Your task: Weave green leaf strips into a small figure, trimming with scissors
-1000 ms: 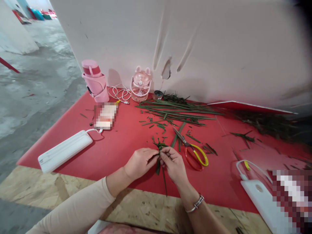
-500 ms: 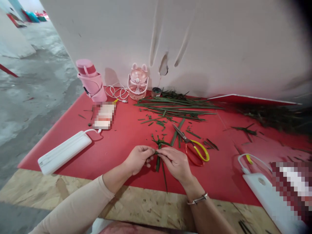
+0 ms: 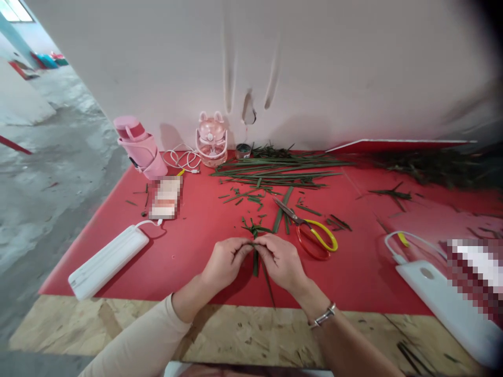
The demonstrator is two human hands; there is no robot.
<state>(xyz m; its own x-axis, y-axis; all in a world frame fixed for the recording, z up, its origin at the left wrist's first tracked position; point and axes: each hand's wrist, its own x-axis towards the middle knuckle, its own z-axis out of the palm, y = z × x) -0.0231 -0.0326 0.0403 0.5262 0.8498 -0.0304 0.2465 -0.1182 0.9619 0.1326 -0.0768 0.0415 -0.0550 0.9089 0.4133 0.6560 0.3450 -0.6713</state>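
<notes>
Fingertips meeting, my left hand (image 3: 230, 260) and my right hand (image 3: 281, 260) both pinch a small piece woven or knotted from green leaf strips (image 3: 255, 264). Short ends of it fan out above the fingers, and two longer strips hang below. The part between the fingertips is hidden. Right of my hands lie scissors (image 3: 304, 225) with one yellow and one red handle, blades partly spread. Short leaf cuttings (image 3: 254, 199) are scattered beyond, in front of a pile of long green leaf strips (image 3: 283, 168).
On the red table covering (image 3: 188, 272) stand a pink bottle (image 3: 141, 149), a clear pink bottle with ears (image 3: 211, 140) and a small tin (image 3: 243, 151). White power banks lie left (image 3: 108, 262) and right (image 3: 444, 303). A blurred-out phone (image 3: 166, 197) is cabled to the left one.
My left hand has closed in beside the right, its fingers curling more tightly at the leaf piece. The camera view has shifted slightly. The scissors and bottles stay in place.
</notes>
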